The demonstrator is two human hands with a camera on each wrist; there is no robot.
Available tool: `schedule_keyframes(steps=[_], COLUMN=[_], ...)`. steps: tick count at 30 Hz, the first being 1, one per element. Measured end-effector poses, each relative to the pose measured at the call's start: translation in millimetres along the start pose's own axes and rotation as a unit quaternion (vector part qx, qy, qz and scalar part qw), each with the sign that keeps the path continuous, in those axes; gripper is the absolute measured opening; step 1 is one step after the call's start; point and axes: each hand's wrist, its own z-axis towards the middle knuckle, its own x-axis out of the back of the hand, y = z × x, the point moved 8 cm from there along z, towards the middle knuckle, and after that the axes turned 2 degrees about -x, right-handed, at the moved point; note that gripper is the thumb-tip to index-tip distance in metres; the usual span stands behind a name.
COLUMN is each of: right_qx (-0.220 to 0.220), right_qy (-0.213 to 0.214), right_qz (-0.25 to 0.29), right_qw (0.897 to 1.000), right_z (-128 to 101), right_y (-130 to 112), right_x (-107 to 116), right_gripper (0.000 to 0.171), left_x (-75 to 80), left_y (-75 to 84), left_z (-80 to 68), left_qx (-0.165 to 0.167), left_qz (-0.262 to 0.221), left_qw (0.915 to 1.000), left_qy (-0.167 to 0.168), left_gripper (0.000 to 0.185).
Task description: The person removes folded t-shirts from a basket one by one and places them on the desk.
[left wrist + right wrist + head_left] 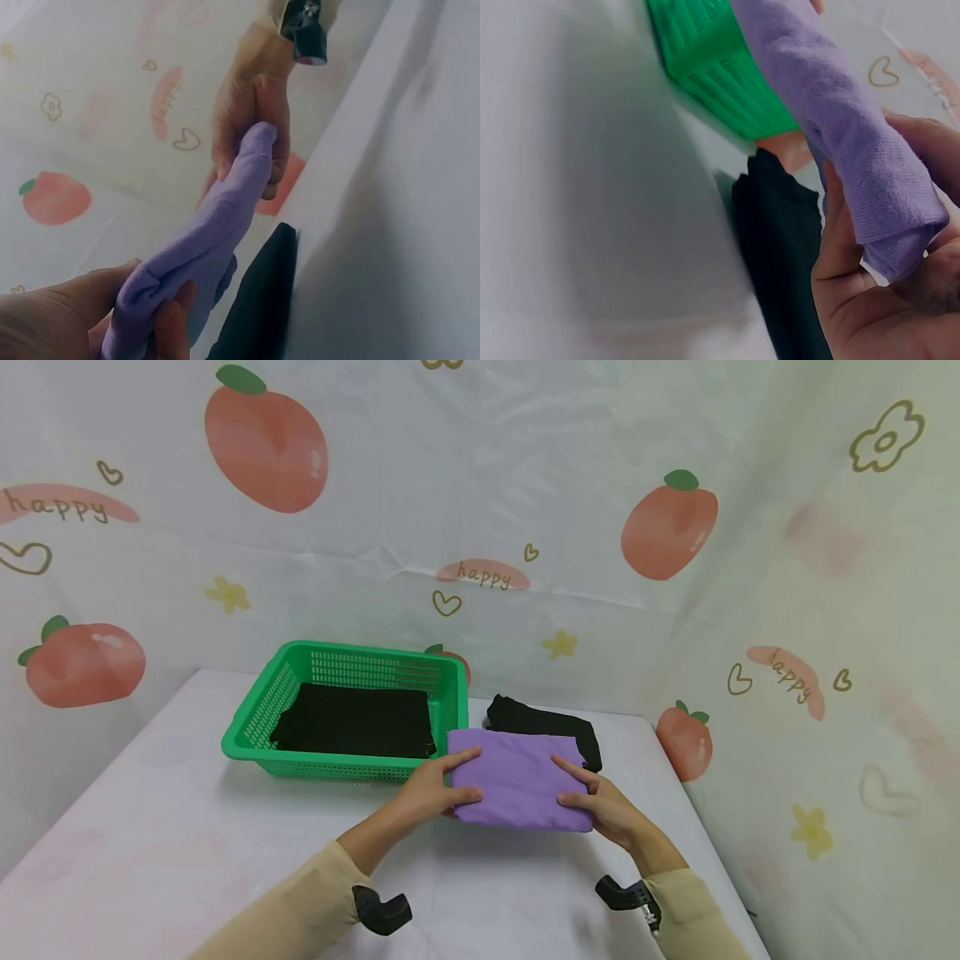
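Observation:
Both hands hold a folded purple cloth (517,781) above the table, a little in front of the basket's right end. My left hand (435,785) grips its left edge, thumb and a finger on the upper face and other fingers beneath. At the opposite edge my right hand (607,806) grips in the same manner. The wrist views show the cloth (210,217) as a thick layered fold pinched at each end. Behind it lies a folded black cloth (543,720) on the table, partly hidden by the purple one.
A green plastic basket (251,718) stands at the back left with folded black cloth (360,718) inside. The white table (315,835) meets a fruit-printed curtain (360,543) at the back and right. Black wrist cameras (382,912) sit on the sleeves.

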Motion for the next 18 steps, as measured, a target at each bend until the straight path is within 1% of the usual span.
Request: schedule_keyframes(steps=[8,11,15,18], right_qx=[-0.007,-0.009,-0.012,-0.012], right_qy=[0.017,0.028,0.033,0.035], right_qz=[0.010,0.018,0.018,0.009], right_qw=[1.000,0.999,0.999,0.999], right_z=[-18,-24,-31,-38], right_y=[6,8,10,10], right_x=[17,24,30,34], right_gripper=[0.073,0.072,0.071,0.071], left_x=[-29.7,-42.3,-55.8,-63.6], left_y=[4.8,7.1,9.0,9.0], left_z=[0.7,0.6,0.2,1.1], left_qx=[-0.018,-0.023,-0.026,-0.025], left_qz=[-0.028,-0.056,-0.066,-0.060], left_qw=[0.9983,0.9959,0.9945,0.9951], left_qy=[-0.048,-0.068,-0.077,-0.075], left_gripper=[0.073,0.075,0.076,0.077])
